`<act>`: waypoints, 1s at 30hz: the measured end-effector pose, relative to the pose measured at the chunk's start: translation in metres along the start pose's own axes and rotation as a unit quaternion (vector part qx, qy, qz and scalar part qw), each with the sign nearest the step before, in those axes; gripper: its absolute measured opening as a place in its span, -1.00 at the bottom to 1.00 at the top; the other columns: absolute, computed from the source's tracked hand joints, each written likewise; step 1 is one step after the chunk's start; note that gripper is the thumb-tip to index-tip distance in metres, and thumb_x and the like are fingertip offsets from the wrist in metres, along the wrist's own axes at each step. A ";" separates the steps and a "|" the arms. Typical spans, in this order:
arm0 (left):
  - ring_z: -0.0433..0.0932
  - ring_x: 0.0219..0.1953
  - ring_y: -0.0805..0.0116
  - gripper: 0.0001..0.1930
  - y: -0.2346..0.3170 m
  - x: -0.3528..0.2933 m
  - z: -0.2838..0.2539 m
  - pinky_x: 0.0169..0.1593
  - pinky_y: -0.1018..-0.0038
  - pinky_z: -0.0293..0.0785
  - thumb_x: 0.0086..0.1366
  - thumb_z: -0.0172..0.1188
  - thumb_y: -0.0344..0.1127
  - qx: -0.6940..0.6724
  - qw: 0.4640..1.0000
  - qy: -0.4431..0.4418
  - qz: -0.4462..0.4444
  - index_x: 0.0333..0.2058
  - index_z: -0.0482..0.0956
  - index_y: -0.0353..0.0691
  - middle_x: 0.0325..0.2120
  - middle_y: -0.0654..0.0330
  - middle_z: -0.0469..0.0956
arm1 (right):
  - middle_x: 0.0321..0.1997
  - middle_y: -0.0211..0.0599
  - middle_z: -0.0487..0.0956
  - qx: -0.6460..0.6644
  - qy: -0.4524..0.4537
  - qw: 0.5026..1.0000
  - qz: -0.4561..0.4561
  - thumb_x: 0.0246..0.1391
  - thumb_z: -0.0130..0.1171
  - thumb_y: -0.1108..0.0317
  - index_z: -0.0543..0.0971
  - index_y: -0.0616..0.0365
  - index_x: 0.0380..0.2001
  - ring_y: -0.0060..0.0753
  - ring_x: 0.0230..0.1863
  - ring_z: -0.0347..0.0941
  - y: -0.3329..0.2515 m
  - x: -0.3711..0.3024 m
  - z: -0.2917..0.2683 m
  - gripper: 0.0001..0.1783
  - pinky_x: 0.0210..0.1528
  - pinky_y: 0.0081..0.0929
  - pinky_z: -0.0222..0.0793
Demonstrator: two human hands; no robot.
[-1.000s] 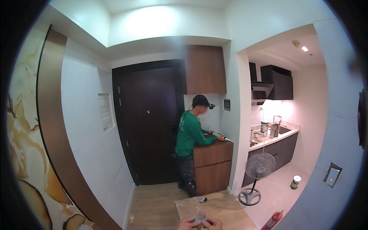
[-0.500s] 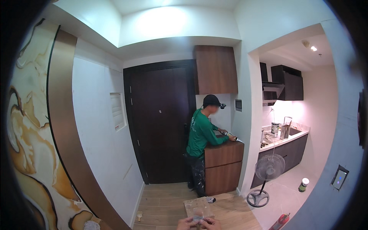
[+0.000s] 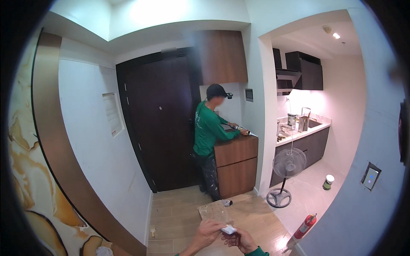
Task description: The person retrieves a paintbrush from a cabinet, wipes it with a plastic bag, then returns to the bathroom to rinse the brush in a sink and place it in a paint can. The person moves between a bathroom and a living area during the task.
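Observation:
In front of me, low in the head view, is a small white crumpled piece [image 3: 229, 230], perhaps plastic or cloth; its kind does not show. My left hand [image 3: 208, 232] closes on its left side with the fingertips. On its right side my right hand [image 3: 244, 241] grips the edge, fingers curled below it. Beyond my hands a worn wooden board [image 3: 212, 210] lies on the floor, partly hidden by my left hand.
A co-worker in green [image 3: 210, 123] leans over a brown cabinet [image 3: 236, 158], holding a caulking gun [image 3: 239, 129]. To the right stand a fan [image 3: 289, 164], a can [image 3: 328, 182] and a red fire extinguisher [image 3: 305, 227]. A brush [image 3: 153, 232] lies on the floor at left.
My view has tilted down and turned right. Both hands have come up further into view with the white piece, and more of my forearms shows.

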State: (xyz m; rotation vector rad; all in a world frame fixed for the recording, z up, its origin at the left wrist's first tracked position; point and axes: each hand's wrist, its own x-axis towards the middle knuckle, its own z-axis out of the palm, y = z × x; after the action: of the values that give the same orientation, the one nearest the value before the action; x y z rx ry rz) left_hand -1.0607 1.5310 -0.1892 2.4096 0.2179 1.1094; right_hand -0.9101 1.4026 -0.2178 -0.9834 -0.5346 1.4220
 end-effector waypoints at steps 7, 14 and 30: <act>0.54 -0.18 0.33 -0.63 0.004 0.003 0.003 -0.12 0.37 0.36 -0.04 0.32 -0.50 0.026 0.991 -0.064 0.111 -0.21 0.65 0.04 -0.27 0.31 0.55 | -0.23 -0.17 0.60 0.152 -0.023 0.987 -0.042 0.24 0.04 0.20 0.51 0.26 -0.09 -0.29 -0.33 0.56 0.027 -0.007 -0.017 -0.66 -0.26 -0.40 0.50; 0.54 -0.19 0.32 -0.61 -0.010 -0.006 0.009 -0.13 0.37 0.35 -0.07 0.35 -0.49 0.007 0.980 -0.096 0.175 -0.19 0.63 0.00 -0.28 0.31 0.54 | -0.22 -0.18 0.60 0.197 0.031 0.979 -0.052 0.25 0.00 0.23 0.51 0.32 -0.11 -0.29 -0.28 0.55 0.045 -0.018 -0.012 -0.66 -0.21 -0.36 0.48; 0.51 -0.12 0.26 -0.74 0.024 -0.028 0.028 -0.05 0.25 0.26 -0.05 0.30 -0.47 -0.036 0.975 -0.112 0.189 -0.31 0.62 -0.07 -0.31 0.32 0.56 | -0.30 -0.30 0.62 0.193 0.191 0.961 -0.044 0.11 0.13 0.36 0.56 0.33 -0.19 -0.49 -0.35 0.55 0.065 -0.072 0.000 -0.74 -0.27 -0.54 0.48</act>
State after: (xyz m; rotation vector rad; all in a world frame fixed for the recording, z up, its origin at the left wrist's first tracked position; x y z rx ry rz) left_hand -1.0594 1.4907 -0.2125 2.5477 -0.3649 0.9631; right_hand -0.9560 1.3252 -0.2531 -0.8729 -0.0101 1.1581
